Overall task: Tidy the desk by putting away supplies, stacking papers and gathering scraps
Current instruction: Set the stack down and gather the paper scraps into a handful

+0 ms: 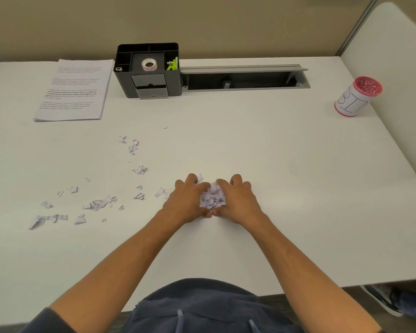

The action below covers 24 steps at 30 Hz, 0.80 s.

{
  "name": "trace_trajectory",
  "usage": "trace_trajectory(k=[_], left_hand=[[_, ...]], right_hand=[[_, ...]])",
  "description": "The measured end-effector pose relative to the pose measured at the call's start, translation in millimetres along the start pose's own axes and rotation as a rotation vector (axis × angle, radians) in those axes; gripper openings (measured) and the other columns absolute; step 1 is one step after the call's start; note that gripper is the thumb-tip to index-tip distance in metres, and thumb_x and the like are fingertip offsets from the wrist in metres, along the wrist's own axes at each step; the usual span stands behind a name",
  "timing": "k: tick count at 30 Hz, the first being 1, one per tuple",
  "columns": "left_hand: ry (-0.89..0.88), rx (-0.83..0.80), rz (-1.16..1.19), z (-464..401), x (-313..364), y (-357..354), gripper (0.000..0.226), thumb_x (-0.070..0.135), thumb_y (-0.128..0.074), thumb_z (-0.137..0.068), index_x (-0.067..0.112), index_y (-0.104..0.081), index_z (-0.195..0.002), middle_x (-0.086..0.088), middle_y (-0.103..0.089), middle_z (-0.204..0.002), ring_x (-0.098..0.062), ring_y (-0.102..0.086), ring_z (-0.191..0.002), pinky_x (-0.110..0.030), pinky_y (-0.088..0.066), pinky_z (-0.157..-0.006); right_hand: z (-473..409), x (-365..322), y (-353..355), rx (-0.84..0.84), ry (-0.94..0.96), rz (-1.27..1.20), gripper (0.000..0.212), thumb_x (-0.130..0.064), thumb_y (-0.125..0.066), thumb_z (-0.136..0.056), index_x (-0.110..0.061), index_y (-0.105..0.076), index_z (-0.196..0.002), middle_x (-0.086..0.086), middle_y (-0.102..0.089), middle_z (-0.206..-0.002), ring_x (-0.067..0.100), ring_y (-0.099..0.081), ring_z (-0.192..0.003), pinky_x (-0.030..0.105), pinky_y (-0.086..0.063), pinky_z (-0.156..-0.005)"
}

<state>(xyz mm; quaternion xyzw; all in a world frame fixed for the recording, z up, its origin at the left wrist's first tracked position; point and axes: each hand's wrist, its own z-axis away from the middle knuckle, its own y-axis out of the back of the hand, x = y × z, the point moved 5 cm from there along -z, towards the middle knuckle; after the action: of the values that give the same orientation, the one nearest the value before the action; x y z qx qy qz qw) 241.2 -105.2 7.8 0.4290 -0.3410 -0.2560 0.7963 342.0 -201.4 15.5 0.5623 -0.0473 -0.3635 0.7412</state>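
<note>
A small heap of torn paper scraps (213, 197) lies on the white desk (286, 188) in front of me. My left hand (186, 203) and my right hand (237, 203) cup it from either side, fingers curled and thumbs touching at the near edge. More loose scraps (96, 204) are scattered to the left, some farther back (132, 146). A neat stack of printed papers (75, 90) rests at the back left. A black desk organizer (148, 70) beside it holds a tape roll (149, 64) and green items (172, 64).
An open grey cable tray (245, 79) is set into the desk behind the organizer. A red-and-white cylindrical container (357, 96) stands at the right edge. A beige partition runs along the back, a white panel on the right.
</note>
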Motion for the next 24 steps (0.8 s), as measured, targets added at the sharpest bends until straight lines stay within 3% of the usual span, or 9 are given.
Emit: trace_trajectory(k=[5,9,14,19,22,24], left_hand=[[-0.087,0.078,0.051,-7,-2,-2,0.040,0.037,-0.074,-0.079,0.022,-0.065,-0.116,-0.004,-0.052,-0.115,-0.030,-0.055,-0.099,-0.034,-0.043,-0.080],[-0.130,0.146,0.085,-5,4,1,0.022,0.027,-0.070,-0.085,0.008,-0.072,-0.096,-0.010,-0.057,-0.104,-0.032,-0.059,-0.083,-0.035,-0.043,-0.069],[-0.147,0.174,0.092,-5,7,2,0.016,0.019,-0.063,-0.090,0.006,-0.072,-0.092,-0.011,-0.058,-0.100,-0.032,-0.060,-0.084,-0.035,-0.044,-0.069],[-0.149,0.213,0.091,-7,7,2,0.017,0.017,-0.059,-0.092,0.006,-0.071,-0.090,-0.010,-0.059,-0.098,-0.031,-0.060,-0.083,-0.036,-0.044,-0.069],[-0.135,0.251,0.132,-6,5,2,0.014,0.014,-0.060,-0.090,0.007,-0.070,-0.084,-0.007,-0.058,-0.089,-0.030,-0.059,-0.080,-0.034,-0.039,-0.063],[-0.105,0.254,0.178,-7,4,4,0.011,0.013,-0.062,-0.089,0.008,-0.070,-0.083,-0.007,-0.061,-0.086,-0.029,-0.059,-0.081,-0.032,-0.036,-0.063]], right_hand=[[-1,-5,-5,0.045,0.042,-0.031,0.043,-0.034,-0.066,-0.088,-0.024,-0.054,-0.128,0.008,-0.043,-0.127,0.031,-0.042,-0.110,0.035,-0.046,-0.083],[-1,-4,-9,0.119,0.091,-0.020,0.024,-0.023,-0.056,-0.096,-0.017,-0.063,-0.118,0.006,-0.053,-0.120,0.029,-0.046,-0.106,0.036,-0.048,-0.078],[-3,-1,-12,0.192,0.152,0.033,0.019,-0.009,-0.050,-0.096,-0.010,-0.069,-0.100,0.008,-0.061,-0.099,0.028,-0.052,-0.095,0.033,-0.037,-0.064],[-9,6,-11,0.217,0.159,-0.052,0.022,-0.009,-0.051,-0.094,-0.013,-0.072,-0.094,0.008,-0.066,-0.090,0.027,-0.057,-0.087,0.033,-0.038,-0.065],[-10,12,-4,0.240,0.113,-0.273,0.016,-0.012,-0.060,-0.092,-0.011,-0.076,-0.092,0.007,-0.072,-0.090,0.023,-0.063,-0.084,0.033,-0.045,-0.071],[-7,19,6,0.289,0.074,-0.479,0.010,-0.012,-0.068,-0.088,-0.010,-0.078,-0.090,0.002,-0.075,-0.086,0.014,-0.063,-0.078,0.025,-0.047,-0.073]])
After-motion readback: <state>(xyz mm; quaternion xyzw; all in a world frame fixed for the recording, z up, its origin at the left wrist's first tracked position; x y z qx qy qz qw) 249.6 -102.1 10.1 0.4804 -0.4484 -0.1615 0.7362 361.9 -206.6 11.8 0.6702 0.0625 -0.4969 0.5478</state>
